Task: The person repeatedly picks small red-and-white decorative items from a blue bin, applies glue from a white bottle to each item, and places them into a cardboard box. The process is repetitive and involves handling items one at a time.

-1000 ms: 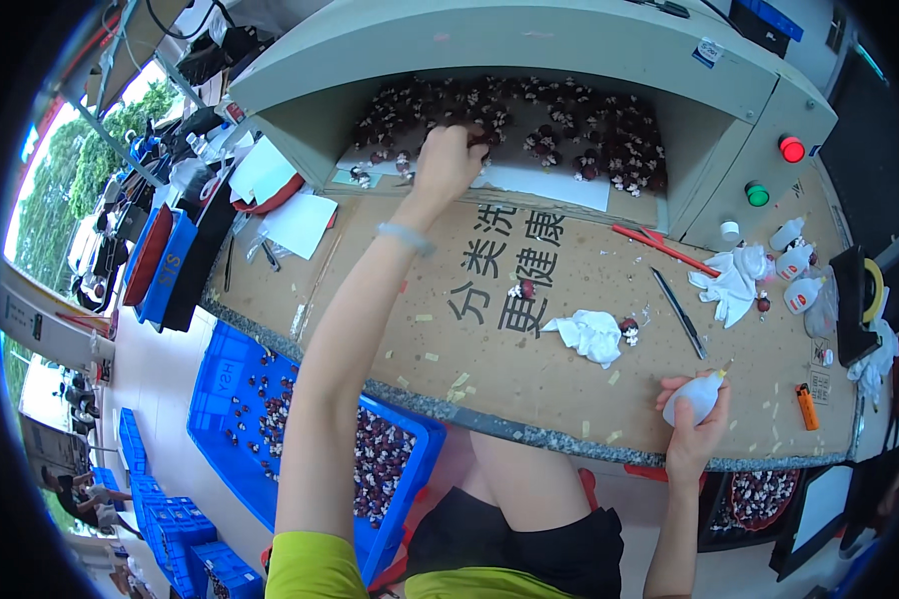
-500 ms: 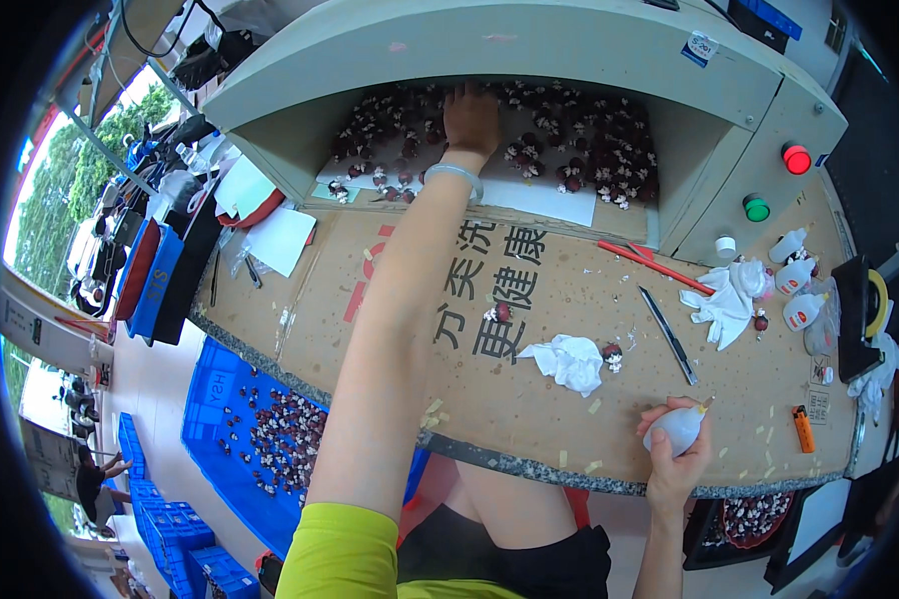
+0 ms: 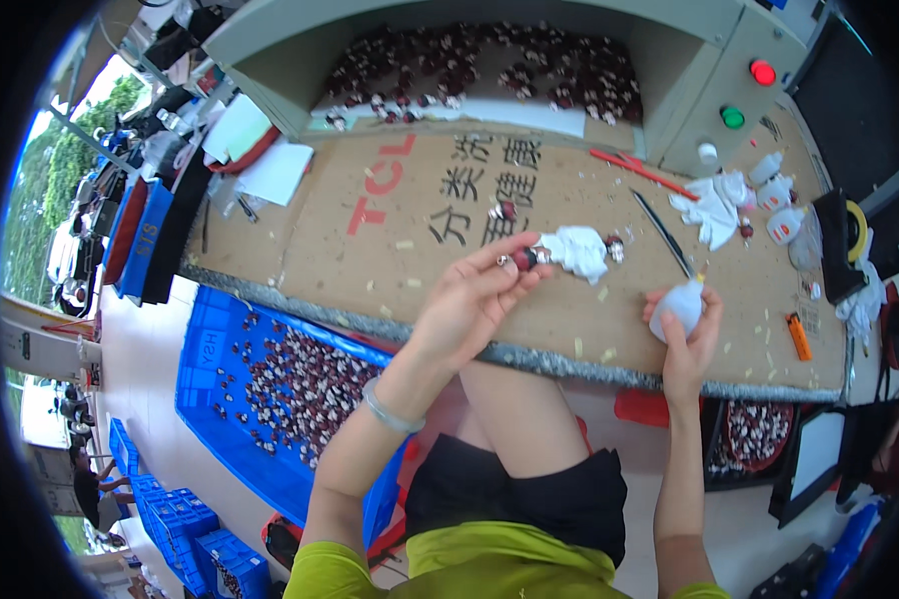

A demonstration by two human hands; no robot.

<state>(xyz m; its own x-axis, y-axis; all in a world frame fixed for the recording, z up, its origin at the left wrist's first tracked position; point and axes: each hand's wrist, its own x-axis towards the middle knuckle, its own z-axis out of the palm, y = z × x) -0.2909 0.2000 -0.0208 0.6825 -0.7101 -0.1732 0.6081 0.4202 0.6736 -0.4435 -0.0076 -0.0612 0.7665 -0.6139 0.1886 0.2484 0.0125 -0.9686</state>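
Note:
My left hand [image 3: 469,304] is raised over the table's near edge, its fingertips closed on a small dark-red and white figurine [image 3: 523,260]. My right hand [image 3: 697,344] is wrapped around a white squeeze bottle [image 3: 677,307] with a yellowish nozzle tip pointing up. Just past the left fingertips is a crumpled white cloth [image 3: 581,252], with another small figurine [image 3: 614,248] at its right side. A further figurine [image 3: 507,211] lies on the cardboard [image 3: 390,270] beyond my left hand.
A grey box-like machine [image 3: 282,95] at the back holds many figurines [image 3: 410,70]. A blue crate [image 3: 202,379] with more stands below left. On the right lie a black-handled knife [image 3: 661,232], a red stick [image 3: 644,175], an orange lighter [image 3: 799,336] and white bottles [image 3: 786,226].
My left hand has come back out of the machine towards me, a figurine now in its fingers. My right hand still holds the bottle. The whole view has shifted.

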